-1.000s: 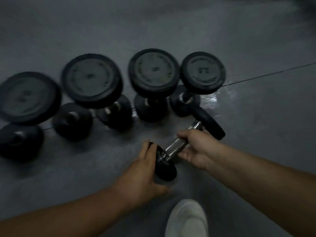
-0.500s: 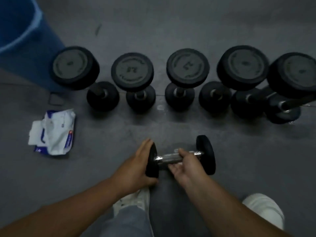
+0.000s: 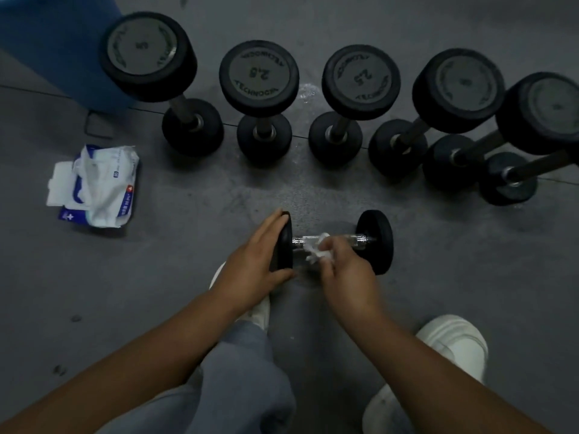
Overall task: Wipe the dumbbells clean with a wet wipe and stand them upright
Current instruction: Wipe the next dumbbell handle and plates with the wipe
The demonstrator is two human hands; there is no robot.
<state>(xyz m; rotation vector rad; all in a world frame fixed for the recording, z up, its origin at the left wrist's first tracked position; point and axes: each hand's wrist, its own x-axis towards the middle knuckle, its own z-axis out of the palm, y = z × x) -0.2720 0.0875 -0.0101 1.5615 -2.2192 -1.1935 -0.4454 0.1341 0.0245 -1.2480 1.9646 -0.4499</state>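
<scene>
Now, the small dumbbell [image 3: 377,242] lies on its side on the grey floor [image 3: 188,261] just in front of me, its chrome handle running left to right. My left hand [image 3: 253,264] grips its left plate, fingers laid over the outer face and thumb hooked under the rim. My right hand [image 3: 344,270] pinches a crumpled wet wipe [image 3: 316,251] against the handle near the left plate; the fingers look curled round the bar too, though blur makes that hard to confirm. Beyond it six larger dumbbells [image 3: 260,79] stand upright in a row, the two at the right end partly overlapping from this angle. The opened pack of wipes [image 3: 97,186] lies to the left, near a blue bin [image 3: 47,42]. My white shoe [image 3: 451,343] sits below my right forearm.
</scene>
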